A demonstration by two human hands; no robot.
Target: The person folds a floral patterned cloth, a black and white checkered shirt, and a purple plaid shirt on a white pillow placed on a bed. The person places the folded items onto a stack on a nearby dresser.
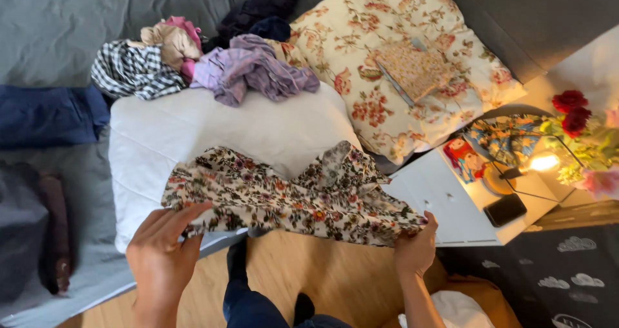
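A cream garment with a small dark floral print [290, 196] is stretched out flat over the near edge of a white quilted duvet [193, 128] on the bed. My left hand [161, 254] presses its fingers on the garment's left end. At the right end, my right hand [416, 247] pinches the fabric's corner, which hangs just past the duvet's edge above the wooden floor.
A heap of clothes lies behind the duvet: a black-and-white checked piece [132, 70], a lilac one [255, 70], pink and beige ones. A floral pillow [400, 64] is at right. The white bedside table [451, 205] carries a lit lamp [541, 162], a phone [505, 209] and red flowers [570, 112].
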